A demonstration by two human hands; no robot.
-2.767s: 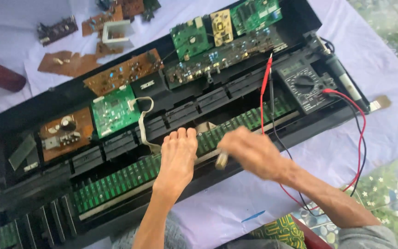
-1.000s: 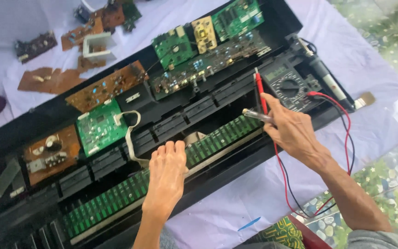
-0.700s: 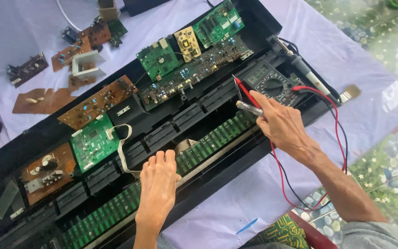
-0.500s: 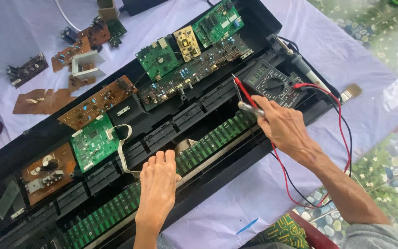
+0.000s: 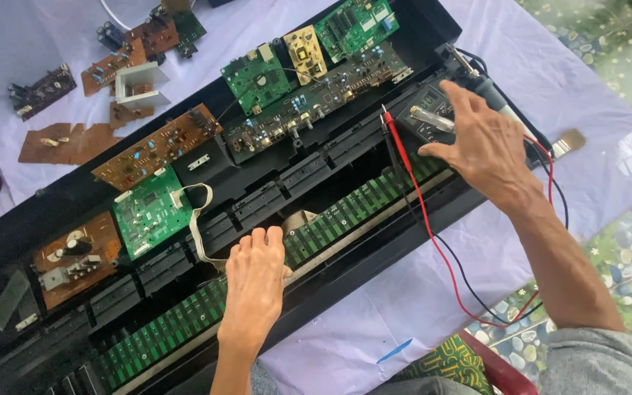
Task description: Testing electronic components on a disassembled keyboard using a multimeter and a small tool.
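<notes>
Hands: my left hand [image 5: 254, 292] lies flat and open, fingers together, on the long green key-contact strip [image 5: 330, 223] at lower centre, gripping nothing; my right hand [image 5: 480, 146] is spread open over the multimeter [image 5: 422, 110] at upper right, a thin metal tool [image 5: 433, 119] pinned under the thumb as far as I can tell.
Where the work is: the open black keyboard case [image 5: 433, 22] runs diagonally across the white cloth [image 5: 550, 66].
Risk, leads: the red probe [image 5: 396, 139] lies loose across the strip; I judge a nudge from my right wrist could drag it onto bare contacts.
Risk, pressure: leaning on my left palm might flex the strip.
Risk, ribbon: the pale ribbon cable [image 5: 199, 227] loops close to my left fingers and could snag.
Count, hands: two.
Count, probe leads: two, red and black.
Count, green boards in the case: three clearly, besides the strip.
Count, brown boards in the case: two.
Count, loose boards on the cloth, upper left: about four.
</notes>
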